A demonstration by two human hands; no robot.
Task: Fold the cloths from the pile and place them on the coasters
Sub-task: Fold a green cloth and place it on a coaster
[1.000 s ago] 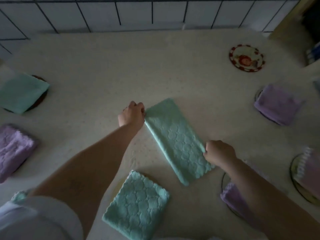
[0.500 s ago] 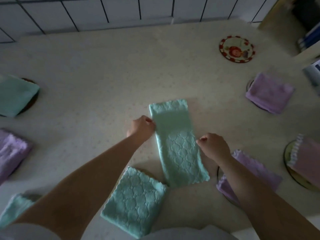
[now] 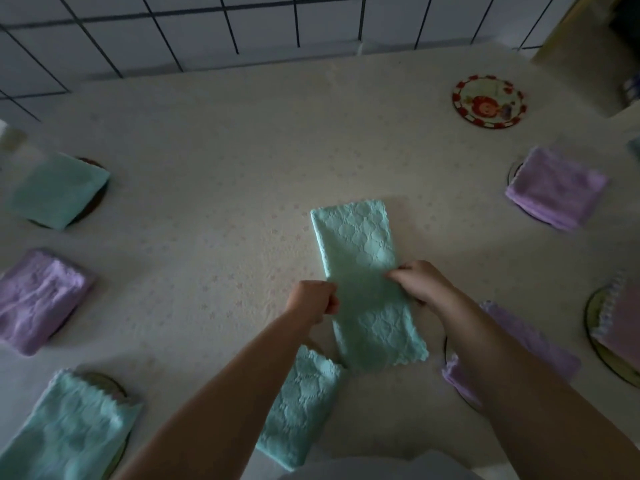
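Spreading beneath everything, the speckled bench (image 3: 214, 237) carries a long, embossed mint cloth (image 3: 360, 271), now swung straighter at its centre; both hands have slid to its middle, left hand (image 3: 311, 301) and right hand (image 3: 420, 282) fingers pinching opposite edges.

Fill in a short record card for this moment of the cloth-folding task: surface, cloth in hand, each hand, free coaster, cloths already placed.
surface: pale patterned tabletop beside a tiled wall
cloth in hand: long mint cloth, folded to a strip, lying flat mid-table
left hand: pinches the strip's left edge
right hand: grips the strip's right edge
free coaster: round red-rimmed coaster, far right, uncovered
placed cloths: mint far left, purple left, mint near left, purple far right
stage: strip not yet folded in half
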